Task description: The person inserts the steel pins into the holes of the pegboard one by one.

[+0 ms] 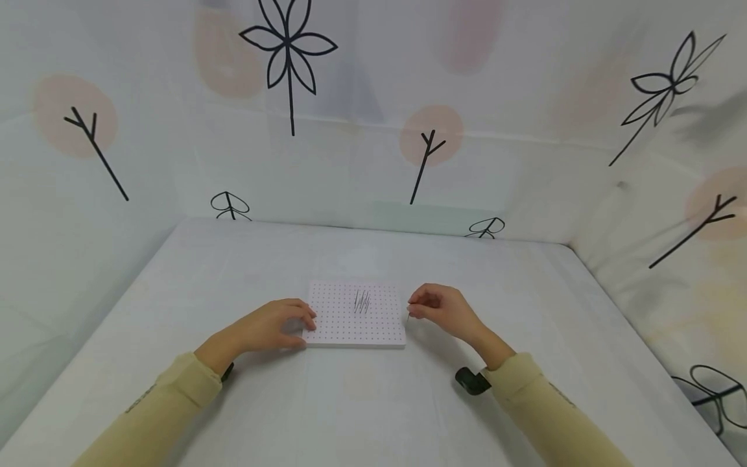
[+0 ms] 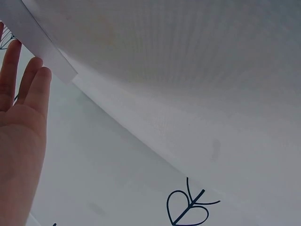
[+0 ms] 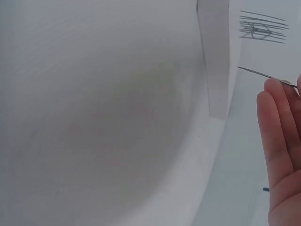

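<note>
A white board (image 1: pixel 332 324) with rows of small holes lies flat on the table. Several thin dark needles (image 1: pixel 362 301) stand in it, right of its middle; they also show in the right wrist view above the board's edge (image 3: pixel 217 61). My left hand (image 1: pixel 271 329) rests at the board's left side, fingertips on its edge and thumb by the front corner. In the left wrist view those fingers (image 2: pixel 35 89) look fairly straight. Just off the board's right side, my right hand (image 1: pixel 446 312) pinches one needle (image 3: pixel 254 71) between thumb and fingertips, its point sticking out.
The white-covered table (image 1: pixel 350 408) spreads around the board. A patterned cloth backdrop (image 1: pixel 350 168) rises behind it and along both sides. A dark wrist camera (image 1: pixel 473 381) hangs beneath the right sleeve.
</note>
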{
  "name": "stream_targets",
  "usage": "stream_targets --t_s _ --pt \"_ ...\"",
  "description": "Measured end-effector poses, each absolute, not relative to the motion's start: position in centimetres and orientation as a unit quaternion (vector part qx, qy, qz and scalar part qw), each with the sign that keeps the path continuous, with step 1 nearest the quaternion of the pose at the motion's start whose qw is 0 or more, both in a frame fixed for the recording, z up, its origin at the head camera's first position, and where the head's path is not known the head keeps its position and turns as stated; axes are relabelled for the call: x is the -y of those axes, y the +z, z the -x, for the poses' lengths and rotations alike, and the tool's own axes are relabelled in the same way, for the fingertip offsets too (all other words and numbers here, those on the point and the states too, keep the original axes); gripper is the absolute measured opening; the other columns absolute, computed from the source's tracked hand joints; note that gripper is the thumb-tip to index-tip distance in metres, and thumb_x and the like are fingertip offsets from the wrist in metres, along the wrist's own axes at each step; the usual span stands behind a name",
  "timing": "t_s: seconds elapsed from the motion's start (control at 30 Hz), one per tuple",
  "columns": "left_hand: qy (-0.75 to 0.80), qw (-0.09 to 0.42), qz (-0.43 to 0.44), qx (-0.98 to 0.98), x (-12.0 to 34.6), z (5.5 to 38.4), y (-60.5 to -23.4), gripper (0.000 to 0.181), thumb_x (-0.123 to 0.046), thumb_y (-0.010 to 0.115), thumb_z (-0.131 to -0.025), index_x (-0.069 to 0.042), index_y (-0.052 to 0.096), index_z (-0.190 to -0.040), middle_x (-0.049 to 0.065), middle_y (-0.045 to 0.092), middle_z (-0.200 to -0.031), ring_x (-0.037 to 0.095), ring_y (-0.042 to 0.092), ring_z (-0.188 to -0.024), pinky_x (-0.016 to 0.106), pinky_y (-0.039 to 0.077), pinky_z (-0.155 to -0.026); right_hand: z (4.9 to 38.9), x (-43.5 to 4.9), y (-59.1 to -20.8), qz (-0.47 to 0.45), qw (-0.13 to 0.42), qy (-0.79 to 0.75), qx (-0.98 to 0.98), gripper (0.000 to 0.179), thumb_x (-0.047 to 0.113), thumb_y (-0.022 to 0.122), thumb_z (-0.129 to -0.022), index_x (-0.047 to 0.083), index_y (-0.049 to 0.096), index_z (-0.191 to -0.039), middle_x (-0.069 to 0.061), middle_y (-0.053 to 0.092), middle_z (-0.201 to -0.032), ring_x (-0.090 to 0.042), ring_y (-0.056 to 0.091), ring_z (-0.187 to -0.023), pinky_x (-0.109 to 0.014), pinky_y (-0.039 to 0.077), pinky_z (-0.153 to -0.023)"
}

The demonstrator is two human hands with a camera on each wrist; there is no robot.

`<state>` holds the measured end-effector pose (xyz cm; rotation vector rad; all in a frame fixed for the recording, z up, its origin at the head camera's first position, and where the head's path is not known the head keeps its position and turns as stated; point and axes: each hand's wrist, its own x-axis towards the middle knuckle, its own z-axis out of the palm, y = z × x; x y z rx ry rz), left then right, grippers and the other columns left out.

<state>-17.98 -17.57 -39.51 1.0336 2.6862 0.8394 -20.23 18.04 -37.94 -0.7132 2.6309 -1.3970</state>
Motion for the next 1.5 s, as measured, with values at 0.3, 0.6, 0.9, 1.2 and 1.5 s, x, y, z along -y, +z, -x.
stream_targets --t_s 0.3,0.6,0.9,1.2,1.5 --pt "0.278 0.070 -0.346 -0.893 17.7 17.9 -39.5 0.021 -0.014 0.074 -0.078 -0.019 0.067 -0.097 -0.003 0.057 -0.116 0.019 0.050 -0.114 0.041 0.038 -0.098 20.8 -16.4 -37.6 0.236 0.031 -0.449 -0.861 0.009 0.007 0.069 -0.083 0.006 0.065 -0.091 -0.002 0.065 -0.082 -0.014 0.064 -0.074 -0.027 0.052 -0.068" --pt "0.282 0.070 -0.350 -0.890 17.8 18.0 -39.5 0.021 -0.014 0.074 -0.078 -0.019 0.066 -0.097 -0.003 0.057 -0.115 0.018 0.050 -0.113 0.040 0.038 -0.098 21.6 -15.0 -37.5 0.232 0.032 -0.449 -0.862 0.009 0.008 0.069 -0.083 0.007 0.065 -0.091 -0.001 0.064 -0.082 -0.014 0.063 -0.074 -0.027 0.053 -0.069" --pt "0.283 0.073 -0.349 -0.890 17.8 18.1 -39.5 0.021 -0.014 0.074 -0.078 -0.020 0.066 -0.097 -0.004 0.057 -0.115 0.019 0.050 -0.113 0.041 0.038 -0.099 22.4 -13.7 -37.8 0.239 0.030 -0.457 -0.857 0.010 0.005 0.071 -0.081 0.005 0.065 -0.089 -0.002 0.065 -0.084 -0.015 0.063 -0.075 -0.027 0.053 -0.069" --pt "0.284 0.073 -0.351 -0.890 17.8 18.0 -39.4 0.021 -0.015 0.074 -0.078 -0.019 0.066 -0.097 -0.004 0.057 -0.115 0.019 0.050 -0.113 0.041 0.038 -0.098 22.8 -12.6 -37.7 0.236 0.038 -0.461 -0.855 0.007 0.003 0.069 -0.083 0.004 0.065 -0.089 -0.004 0.065 -0.084 -0.015 0.064 -0.077 -0.026 0.053 -0.069" --pt "0.284 0.070 -0.354 -0.888 17.9 18.1 -39.6 0.021 -0.015 0.075 -0.078 -0.020 0.066 -0.096 -0.004 0.058 -0.115 0.018 0.051 -0.113 0.040 0.038 -0.098 23.3 -12.1 -37.8 0.232 0.047 -0.449 -0.861 0.006 0.005 0.069 -0.083 0.005 0.065 -0.088 -0.002 0.064 -0.083 -0.015 0.062 -0.076 -0.027 0.053 -0.069"
